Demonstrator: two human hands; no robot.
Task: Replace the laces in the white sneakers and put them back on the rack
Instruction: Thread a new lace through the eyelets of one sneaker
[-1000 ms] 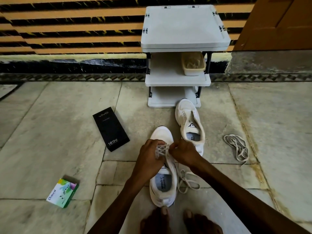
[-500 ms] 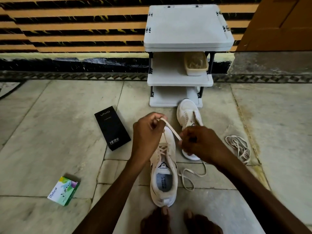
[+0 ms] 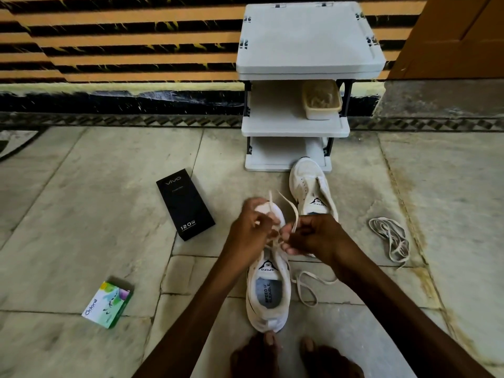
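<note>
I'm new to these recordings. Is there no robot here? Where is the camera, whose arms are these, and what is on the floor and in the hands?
There is no machine. A person works bare-handed, and the single picture comes from a camera worn on their head, looking down. The left hand and right hand each pinch part of the lace threaded into the near white sneaker. The second sneaker stands before the white shoe rack. On the stone floor, a loose lace lies to the right, and a black vivo box and a green Odonil box lie to the left.
</note>
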